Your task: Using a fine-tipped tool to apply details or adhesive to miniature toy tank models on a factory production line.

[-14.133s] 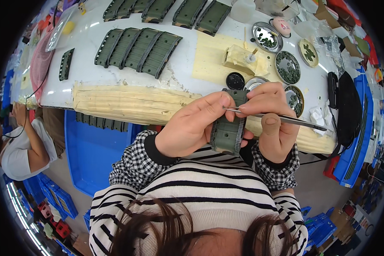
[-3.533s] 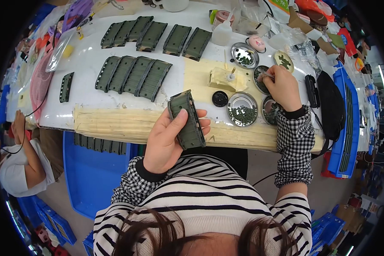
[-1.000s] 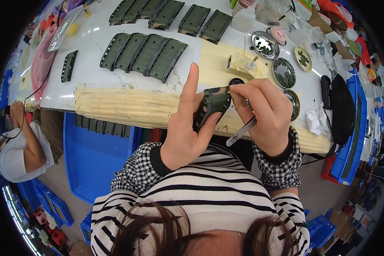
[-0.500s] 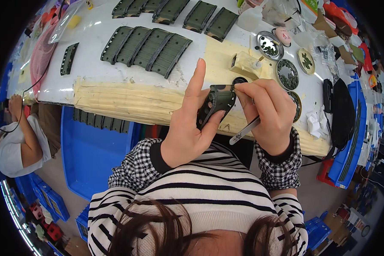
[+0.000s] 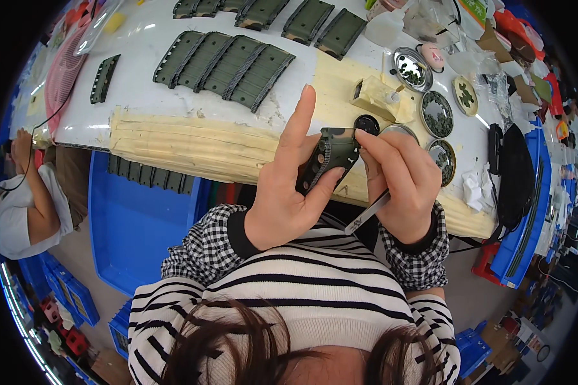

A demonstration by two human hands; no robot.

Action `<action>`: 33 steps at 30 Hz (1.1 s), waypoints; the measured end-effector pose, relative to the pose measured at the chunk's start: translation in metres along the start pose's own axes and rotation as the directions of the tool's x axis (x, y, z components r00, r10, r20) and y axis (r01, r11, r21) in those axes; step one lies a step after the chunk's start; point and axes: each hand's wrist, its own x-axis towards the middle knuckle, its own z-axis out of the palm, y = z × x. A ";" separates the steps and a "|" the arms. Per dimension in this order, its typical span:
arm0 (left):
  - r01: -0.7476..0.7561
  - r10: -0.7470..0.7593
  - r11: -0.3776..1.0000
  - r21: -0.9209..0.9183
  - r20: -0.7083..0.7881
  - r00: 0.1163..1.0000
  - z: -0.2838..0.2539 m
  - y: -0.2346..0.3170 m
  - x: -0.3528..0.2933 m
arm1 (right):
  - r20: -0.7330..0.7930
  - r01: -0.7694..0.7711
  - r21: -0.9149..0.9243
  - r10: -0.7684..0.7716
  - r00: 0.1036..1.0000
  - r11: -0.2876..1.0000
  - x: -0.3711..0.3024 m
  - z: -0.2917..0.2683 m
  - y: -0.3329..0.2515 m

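Note:
My left hand [image 5: 277, 202] grips a small curved green camouflage piece [image 5: 335, 149] with dark, ridged edging, its index finger stretched upward and its thumb on the piece's lower side. Small pale spots show along the piece's right edge. At the upper right corner of that piece, the fingertips of my right hand [image 5: 404, 183] touch it. Metal tweezers [image 5: 368, 212] lie in the same hand, their flat end sticking out toward my body; their tips are hidden. Just beyond my fingers stands a small round black container [image 5: 367, 123].
Several round dishes of small dark green bits, one being this dish [image 5: 437, 113], stand at the right. A tape-covered block [image 5: 382, 98] is beside them. Joined green panels [image 5: 225, 67] lie at the far left. Below the table's edge is a blue bin [image 5: 141, 224]; a co-worker's arm [image 5: 37, 192] shows left.
The view has shifted slightly. My right hand has moved a little down and left, uncovering more of a dish behind it. Both hands keep their hold.

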 end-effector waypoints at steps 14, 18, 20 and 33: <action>0.286 -0.289 0.894 -0.346 0.044 0.956 0.008 0.012 0.011 | -0.062 -0.585 -0.159 0.584 0.810 0.795 -0.072 -0.076 0.066; 0.312 -0.310 0.867 -0.389 0.068 0.948 0.013 0.012 0.012 | 0.059 -0.604 -0.142 0.616 0.786 0.784 -0.078 -0.078 0.073; 0.324 -0.326 0.854 -0.407 0.066 0.943 0.014 0.014 0.011 | 0.123 -0.601 -0.136 0.615 0.779 0.788 -0.074 -0.078 0.075; 0.294 -0.315 0.848 -0.441 0.025 0.949 0.014 0.015 0.006 | 0.074 -0.538 -0.162 0.554 0.829 0.827 -0.072 -0.070 0.072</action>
